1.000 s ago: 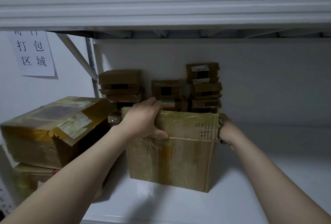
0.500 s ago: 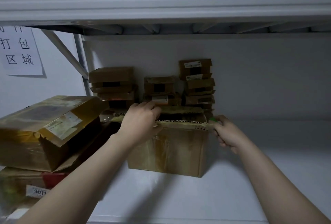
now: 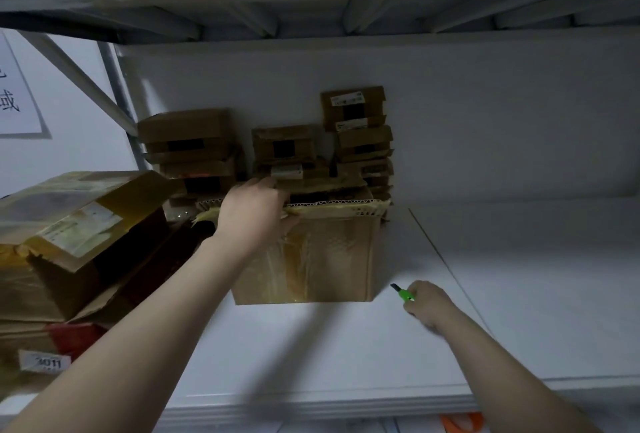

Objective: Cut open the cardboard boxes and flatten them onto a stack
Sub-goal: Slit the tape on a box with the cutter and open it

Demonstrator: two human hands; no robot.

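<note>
Left hand [image 3: 254, 214] curled over the top front edge of the open cardboard box [image 3: 322, 259]. Right hand [image 3: 427, 304] gripping a green cutter [image 3: 401, 293], tip near the box's lower right corner, not touching. Box upright on the white shelf [image 3: 346, 356]. Small boxes [image 3: 287, 152] stacked behind, bigger taped boxes [image 3: 76, 225] left.

— What do the edges cut off?
— The wall sign [image 3: 17, 93] runs off the left side. An orange object [image 3: 462, 422] is cropped at the bottom, and I cannot tell what it is.
— And the hands?
— The right hand [image 3: 427, 304] covers most of the green cutter [image 3: 402, 294]. The left hand [image 3: 254, 214] has its fingertips hidden behind the rim of the box [image 3: 329, 259].
— Any print?
— Labels on the small boxes [image 3: 353, 110] are too small to read. The blurred sticker [image 3: 45, 361] perhaps reads 1011.
</note>
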